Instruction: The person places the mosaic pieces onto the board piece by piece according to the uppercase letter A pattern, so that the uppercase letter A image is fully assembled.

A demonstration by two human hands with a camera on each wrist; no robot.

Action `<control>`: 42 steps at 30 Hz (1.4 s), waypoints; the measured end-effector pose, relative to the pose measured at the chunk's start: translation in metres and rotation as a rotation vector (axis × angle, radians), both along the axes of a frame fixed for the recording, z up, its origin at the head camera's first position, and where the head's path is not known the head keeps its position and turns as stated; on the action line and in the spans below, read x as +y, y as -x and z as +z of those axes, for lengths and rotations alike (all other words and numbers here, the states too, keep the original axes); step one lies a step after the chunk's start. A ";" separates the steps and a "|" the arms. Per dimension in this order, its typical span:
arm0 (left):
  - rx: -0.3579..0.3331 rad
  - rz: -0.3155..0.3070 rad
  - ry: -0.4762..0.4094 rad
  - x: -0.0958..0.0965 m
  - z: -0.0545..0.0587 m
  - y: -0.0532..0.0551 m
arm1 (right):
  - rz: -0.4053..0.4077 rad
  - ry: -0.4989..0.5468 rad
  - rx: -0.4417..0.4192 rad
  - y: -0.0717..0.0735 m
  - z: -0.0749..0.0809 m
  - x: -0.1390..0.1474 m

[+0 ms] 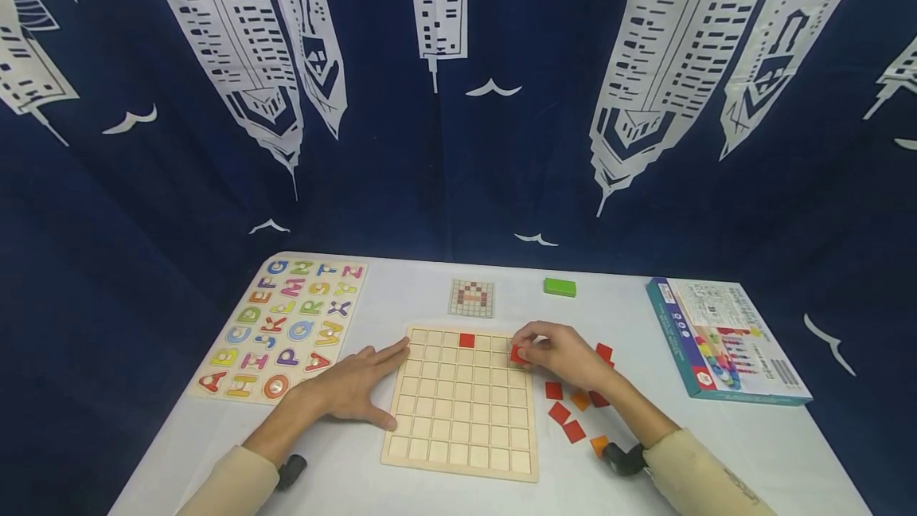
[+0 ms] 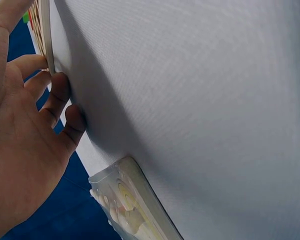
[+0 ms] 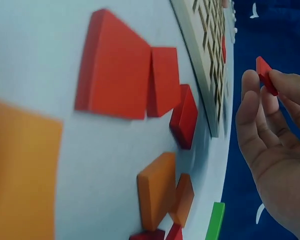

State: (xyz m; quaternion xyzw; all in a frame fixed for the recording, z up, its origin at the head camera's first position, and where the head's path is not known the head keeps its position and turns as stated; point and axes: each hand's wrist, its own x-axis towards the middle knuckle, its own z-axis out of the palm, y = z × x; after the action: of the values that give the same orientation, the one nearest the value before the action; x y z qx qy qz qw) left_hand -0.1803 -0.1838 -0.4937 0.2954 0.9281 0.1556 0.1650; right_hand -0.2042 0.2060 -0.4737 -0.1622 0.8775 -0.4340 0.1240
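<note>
A pale wooden grid board (image 1: 460, 472) lies in the middle of the table, with one red square tile (image 1: 467, 340) seated in its top row. My left hand (image 1: 345, 385) spreads along the board's left side, fingertips at the upper corner and thumb lower down. In the left wrist view, the fingers of that hand (image 2: 27, 130) reach the board's edge. Between thumb and fingers, my right hand (image 1: 562, 354) pinches another red tile (image 3: 265, 75) over the board's upper right corner. Loose red tiles (image 1: 559, 413) and orange tiles (image 1: 580, 400) lie below that hand, right of the board.
Behind the board are a small pattern card (image 1: 471, 299) and a green block (image 1: 559, 287). An alphabet puzzle board (image 1: 247, 323) occupies the table's left side. Toward the right edge lies a flat cardboard box (image 1: 745, 333). A dark blue printed curtain (image 1: 444, 181) hangs behind.
</note>
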 end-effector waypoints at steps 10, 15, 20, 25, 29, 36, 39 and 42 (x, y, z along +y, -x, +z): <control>0.017 0.001 0.001 -0.001 -0.003 0.000 | 0.050 0.147 -0.115 0.007 -0.002 -0.006; 0.016 -0.003 -0.004 -0.001 -0.004 0.000 | 0.060 0.154 -0.124 0.008 -0.002 -0.013; 0.017 -0.007 -0.007 -0.001 -0.004 0.000 | 0.074 0.147 -0.125 0.009 -0.004 -0.020; 0.015 -0.006 -0.007 -0.001 -0.003 0.000 | 0.097 0.174 -0.144 0.012 -0.006 -0.028; 0.013 -0.006 -0.008 -0.001 -0.002 0.000 | 0.107 0.193 -0.168 0.013 -0.006 -0.035; 0.014 -0.006 0.001 0.000 -0.002 0.000 | 0.140 0.218 -0.204 0.014 -0.007 -0.044; 0.014 -0.008 0.003 0.000 -0.002 0.000 | 0.133 0.219 -0.201 0.015 -0.008 -0.048; 0.012 -0.008 0.002 -0.001 -0.002 0.001 | 0.128 0.217 -0.190 0.016 -0.008 -0.052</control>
State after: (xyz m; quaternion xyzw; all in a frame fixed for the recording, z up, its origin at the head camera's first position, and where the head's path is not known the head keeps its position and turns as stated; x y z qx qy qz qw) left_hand -0.1809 -0.1844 -0.4961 0.2998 0.9280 0.1521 0.1604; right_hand -0.2204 0.1537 -0.4821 -0.1884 0.7978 -0.5307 0.2154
